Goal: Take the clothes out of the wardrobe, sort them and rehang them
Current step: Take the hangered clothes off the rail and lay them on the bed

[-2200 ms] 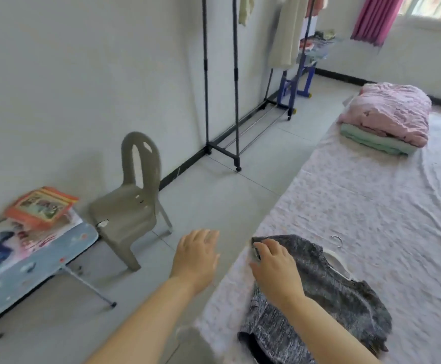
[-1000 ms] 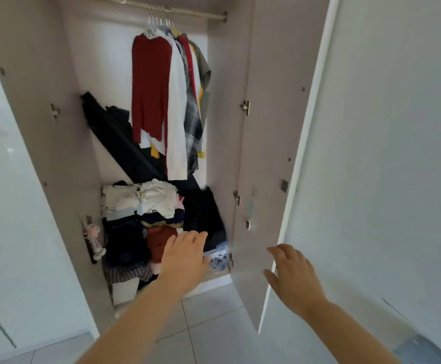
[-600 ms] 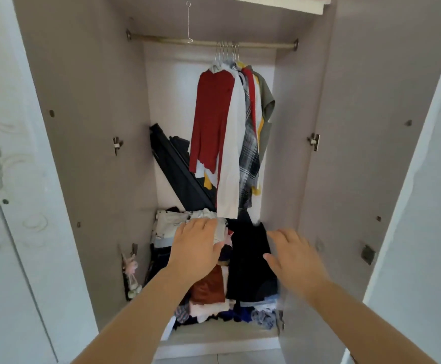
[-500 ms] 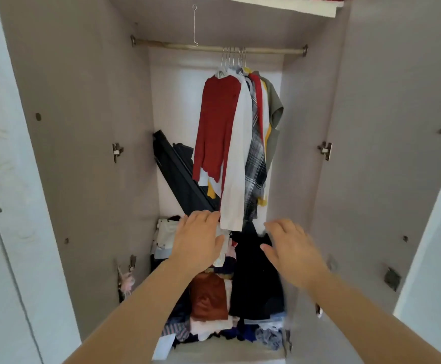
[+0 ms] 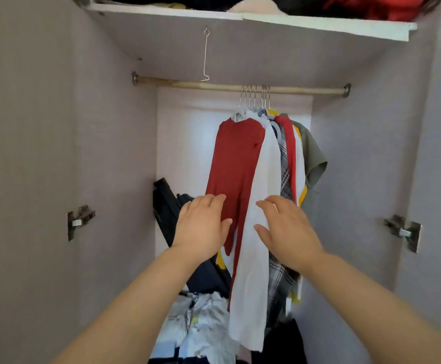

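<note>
head view: an open wardrobe with pale grey-lilac panel walls (image 5: pixel 56 153) fills the frame, a metal hinge on its left wall (image 5: pixel 79 219) and another on its right wall (image 5: pixel 403 231). a white shelf board (image 5: pixel 240 18) runs across the top, with dark and red bundled fabric (image 5: pixel 371 6) lying on it. a thin wire hook (image 5: pixel 205 53) hangs from the shelf's underside down to a pale wooden rail (image 5: pixel 188 85).

on the right half of the rail, a bunch of metal hangers (image 5: pixel 253 97) carries the clothes, pressed together: a red long-sleeved top (image 5: pixel 237 158) at the left, then a white long-sleeved garment (image 5: pixel 264 206), a grey plaid shirt (image 5: pixel 285 164) and an olive short-sleeved shirt (image 5: pixel 314 158). behind them a dark slanted panel (image 5: pixel 167 203) leans against the back wall. a heap of pale crumpled clothes (image 5: pixel 203 319) lies at the bottom.

the left hand (image 5: pixel 201 227) is raised before the red top's lower part, fingers straight and close together, gripping nothing. the right hand (image 5: pixel 287 227) is before the white garment, fingers likewise straight. whether either touches the cloth cannot be told.
</note>
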`<state>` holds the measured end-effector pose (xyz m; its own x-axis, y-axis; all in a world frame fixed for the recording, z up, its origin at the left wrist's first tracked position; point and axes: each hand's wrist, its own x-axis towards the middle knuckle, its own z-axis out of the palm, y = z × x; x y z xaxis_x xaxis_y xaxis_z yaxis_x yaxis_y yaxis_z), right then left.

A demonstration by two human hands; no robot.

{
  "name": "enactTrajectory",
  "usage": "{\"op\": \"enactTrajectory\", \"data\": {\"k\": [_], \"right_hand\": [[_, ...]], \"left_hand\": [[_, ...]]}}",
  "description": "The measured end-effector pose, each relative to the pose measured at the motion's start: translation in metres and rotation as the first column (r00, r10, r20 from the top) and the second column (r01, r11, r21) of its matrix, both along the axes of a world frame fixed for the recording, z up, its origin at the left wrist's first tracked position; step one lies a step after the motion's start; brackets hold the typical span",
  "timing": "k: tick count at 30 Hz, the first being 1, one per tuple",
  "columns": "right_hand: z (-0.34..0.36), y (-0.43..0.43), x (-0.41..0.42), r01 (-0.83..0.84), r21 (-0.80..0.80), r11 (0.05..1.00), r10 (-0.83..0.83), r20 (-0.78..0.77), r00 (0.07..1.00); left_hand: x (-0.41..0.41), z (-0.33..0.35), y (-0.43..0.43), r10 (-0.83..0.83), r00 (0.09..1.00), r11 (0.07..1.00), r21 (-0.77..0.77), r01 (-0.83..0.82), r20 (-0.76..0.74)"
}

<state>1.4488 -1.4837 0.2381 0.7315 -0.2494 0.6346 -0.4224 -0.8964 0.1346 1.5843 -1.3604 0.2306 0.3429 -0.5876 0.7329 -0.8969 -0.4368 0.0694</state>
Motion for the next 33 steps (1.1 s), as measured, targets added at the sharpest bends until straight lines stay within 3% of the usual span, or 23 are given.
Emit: {"op": "enactTrajectory", "data": {"k": [8, 13, 18, 23, 29, 33], "right_hand": [[0.079, -0.094, 0.123, -0.148, -0.222, 0.964, 0.178, 0.121, 0.977], [0.137, -0.138, 0.192, -0.065, -0.316, 0.946, 0.124, 0.169, 0.978], [0.175, -0.17, 0.242, 0.0, -0.353, 0.936, 0.078, 0.207, 0.975], [0.204, -0.202, 0.276, 0.073, -0.364, 0.929, 0.016, 0.235, 0.972], [0.221, -0.246, 0.288, 0.085, -0.189, 0.978, 0.002, 0.42, 0.908], [0.222, -0.263, 0.297, 0.081, -0.282, 0.956, 0.053, 0.436, 0.898]], "left_hand": [[0.093, 0.065, -0.096, 0.066, 0.998, 0.985, -0.162, -0.064, 0.007], [0.142, 0.101, -0.136, 0.084, 0.995, 0.965, -0.243, -0.096, -0.06], [0.186, 0.125, -0.165, 0.096, 0.991, 0.953, -0.278, -0.118, -0.09], [0.221, 0.139, -0.192, 0.014, 0.998, 0.955, -0.296, -0.03, -0.055], [0.26, 0.15, -0.214, -0.018, 0.998, 0.955, -0.294, 0.035, 0.059], [0.281, 0.157, -0.225, -0.009, 0.995, 0.96, -0.279, 0.036, 0.097]]}}
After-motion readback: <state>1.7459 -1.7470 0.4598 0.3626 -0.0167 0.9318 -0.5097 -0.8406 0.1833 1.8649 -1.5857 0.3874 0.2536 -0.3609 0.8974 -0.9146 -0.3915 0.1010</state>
